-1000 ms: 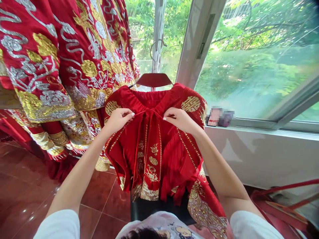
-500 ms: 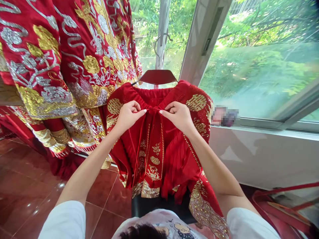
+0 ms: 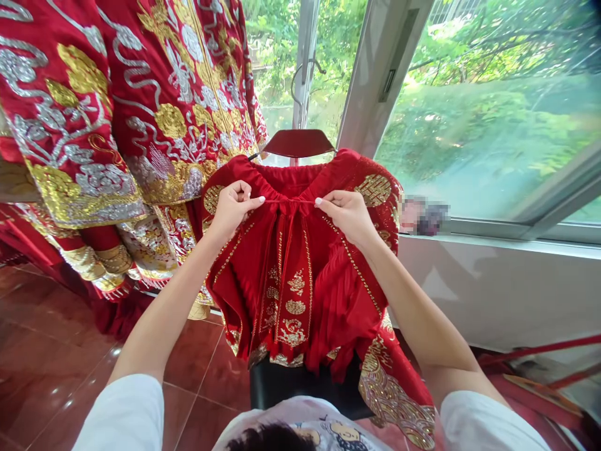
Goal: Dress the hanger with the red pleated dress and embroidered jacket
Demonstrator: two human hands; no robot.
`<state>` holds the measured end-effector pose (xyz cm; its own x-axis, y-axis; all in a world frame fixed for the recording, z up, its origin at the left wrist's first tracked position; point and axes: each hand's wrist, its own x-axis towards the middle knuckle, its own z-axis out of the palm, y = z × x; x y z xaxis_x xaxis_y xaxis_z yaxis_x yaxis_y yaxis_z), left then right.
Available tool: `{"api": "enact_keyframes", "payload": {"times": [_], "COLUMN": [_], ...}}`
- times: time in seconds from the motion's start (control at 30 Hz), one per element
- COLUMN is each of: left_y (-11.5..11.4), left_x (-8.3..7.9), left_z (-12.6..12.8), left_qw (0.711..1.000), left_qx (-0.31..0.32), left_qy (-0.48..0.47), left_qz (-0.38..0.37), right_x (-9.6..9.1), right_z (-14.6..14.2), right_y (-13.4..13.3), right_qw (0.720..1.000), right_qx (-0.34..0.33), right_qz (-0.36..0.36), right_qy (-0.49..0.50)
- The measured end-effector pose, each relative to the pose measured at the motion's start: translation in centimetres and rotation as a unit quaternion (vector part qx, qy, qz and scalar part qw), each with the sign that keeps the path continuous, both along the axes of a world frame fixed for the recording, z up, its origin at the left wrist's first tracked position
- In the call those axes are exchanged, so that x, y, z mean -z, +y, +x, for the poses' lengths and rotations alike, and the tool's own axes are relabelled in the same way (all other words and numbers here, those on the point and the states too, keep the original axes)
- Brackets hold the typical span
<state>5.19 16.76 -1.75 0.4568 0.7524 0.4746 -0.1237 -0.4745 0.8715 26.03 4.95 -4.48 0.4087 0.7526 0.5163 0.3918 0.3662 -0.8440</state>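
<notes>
A red garment (image 3: 323, 282) with gold embroidery hangs by its gathered neckline on a dark red hanger (image 3: 298, 143) in front of me. A thin red drawstring (image 3: 282, 201) runs taut across the front of the neck, with a small knot or bow in its middle. My left hand (image 3: 235, 207) pinches one side of the string between thumb and finger. On the other side, my right hand (image 3: 345, 212) pinches it the same way. Two embroidered bands hang down below the knot.
Red jackets (image 3: 173, 106) with heavy gold and silver embroidery hang at the left. Behind stand window frames (image 3: 370, 69) over a white sill (image 3: 516, 245). A black seat (image 3: 300, 391) is below the garment. Red-framed furniture (image 3: 539, 388) lies at lower right, above a tiled red floor (image 3: 206, 407).
My hands have moved apart, left hand to the left and right hand to the right. More of the string shows, stretched between them. The front bands have shifted slightly.
</notes>
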Motion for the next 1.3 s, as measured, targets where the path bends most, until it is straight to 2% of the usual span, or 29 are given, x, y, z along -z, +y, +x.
{"api": "enact_keyframes", "payload": {"times": [0.13, 0.27, 0.33, 0.43, 0.53, 0.6, 0.7, 0.83, 0.93, 1.0, 1.13, 1.3], "left_y": [-0.6, -2.0, -2.6, -2.7, -2.4, -2.2, -2.2, -2.2, -2.1, -2.1, -2.1, -2.1], "left_x": [0.1, -0.3, -0.1, 0.3, 0.3, 0.0, -0.4, -0.4, -0.3, -0.4, -0.3, 0.3], "left_z": [-1.4, -2.6, -2.4, -1.5, -0.1, 0.9, 2.3, 3.3, 3.1, 2.8, 2.7, 3.1], "left_qw": [0.989, 0.930, 0.900, 0.876, 0.874, 0.889, 0.926, 0.978, 0.987, 0.986, 0.982, 0.976], "left_qx": [-0.017, -0.113, -0.177, -0.260, -0.296, -0.292, -0.250, -0.087, 0.003, 0.013, -0.005, -0.007], "left_qy": [0.068, 0.206, 0.226, 0.186, 0.122, 0.073, -0.008, -0.041, -0.016, 0.000, 0.028, 0.050], "left_qz": [0.130, 0.283, 0.327, 0.362, 0.366, 0.346, 0.282, 0.185, 0.163, 0.168, 0.184, 0.211], "right_x": [-0.4, -1.7, -2.5, -3.6, -4.1, -3.9, -3.1, -2.2, -1.5, -1.0, -0.1, -0.1], "right_z": [-0.1, 0.0, 0.1, -0.3, -1.1, -1.7, -2.3, -3.2, -4.2, -4.8, -5.4, -5.0], "right_y": [-0.3, -1.3, -1.7, -2.0, -1.8, -1.4, -0.4, 1.0, 1.8, 2.1, 2.2, 2.0], "right_qw": [0.998, 0.991, 0.980, 0.953, 0.949, 0.963, 0.989, 0.998, 0.990, 0.981, 0.965, 0.959], "right_qx": [0.012, -0.015, -0.073, -0.194, -0.258, -0.243, -0.147, -0.034, 0.004, 0.025, 0.060, 0.035], "right_qz": [-0.036, -0.134, -0.179, -0.216, -0.162, -0.099, -0.019, 0.041, 0.097, 0.114, 0.099, 0.078], "right_qy": [0.044, -0.001, -0.046, -0.091, -0.084, -0.064, -0.030, -0.035, -0.099, -0.155, -0.235, -0.270]}}
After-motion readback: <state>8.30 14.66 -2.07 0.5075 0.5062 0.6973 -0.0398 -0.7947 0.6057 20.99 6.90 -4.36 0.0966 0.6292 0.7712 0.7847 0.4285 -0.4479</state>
